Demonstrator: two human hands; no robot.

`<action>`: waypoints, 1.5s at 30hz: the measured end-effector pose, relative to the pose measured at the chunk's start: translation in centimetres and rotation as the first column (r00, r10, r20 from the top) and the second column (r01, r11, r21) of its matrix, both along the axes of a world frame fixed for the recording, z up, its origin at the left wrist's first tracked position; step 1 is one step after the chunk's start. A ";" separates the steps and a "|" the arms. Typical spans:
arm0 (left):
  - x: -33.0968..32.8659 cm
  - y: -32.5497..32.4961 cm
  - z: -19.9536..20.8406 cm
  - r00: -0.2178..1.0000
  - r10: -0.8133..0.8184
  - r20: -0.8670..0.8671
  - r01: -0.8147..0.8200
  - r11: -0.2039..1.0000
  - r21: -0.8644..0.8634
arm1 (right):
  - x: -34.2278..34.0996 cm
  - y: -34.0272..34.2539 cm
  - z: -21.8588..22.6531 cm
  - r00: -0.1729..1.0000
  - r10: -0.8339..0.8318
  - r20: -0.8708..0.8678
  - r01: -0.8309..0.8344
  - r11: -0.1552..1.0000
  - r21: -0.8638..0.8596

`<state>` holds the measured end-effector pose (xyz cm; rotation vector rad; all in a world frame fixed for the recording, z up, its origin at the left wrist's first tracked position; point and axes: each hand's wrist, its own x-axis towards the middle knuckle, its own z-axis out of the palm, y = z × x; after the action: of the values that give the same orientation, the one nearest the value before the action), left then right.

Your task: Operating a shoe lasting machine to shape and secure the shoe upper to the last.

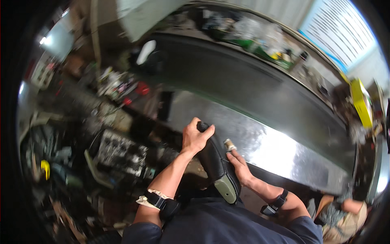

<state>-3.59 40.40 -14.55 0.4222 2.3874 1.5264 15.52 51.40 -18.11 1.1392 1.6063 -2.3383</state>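
Observation:
A long black leather-like padded piece (pixel 213 159) with a pale olive end (pixel 226 189) is held upright against my body. The olive end has a small hole and points down toward my shirt. My left hand (pixel 196 137) grips the upper end of the piece, its fingers wrapped round the far side and the thumb on top. My right hand (pixel 239 164) is at the piece's right side. From its fingertips sticks out a small tan-and-white stubby thing (pixel 230 145), its kind too small to tell. Part of the padded piece's right edge is behind my right hand.
Ahead lies a shiny metal-topped bench (pixel 260 140) with a darker surface behind it. Plastic bags and small items crowd a shelf (pixel 260 40) at the back. A yellow box (pixel 360 102) stands far right. Metal parts (pixel 123 151) and clutter fill the floor at left.

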 end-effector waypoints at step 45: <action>1.3 -67.9 6.4 0.516 0.632 0.579 -0.798 0.107 0.593 | -29.9 -64.0 7.1 0.708 0.602 -0.370 -0.553 0.798 0.240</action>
<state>-2.30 -27.54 -8.10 -0.9568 1.4751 2.9514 -14.40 -12.59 -10.99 0.0394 1.8831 -2.1478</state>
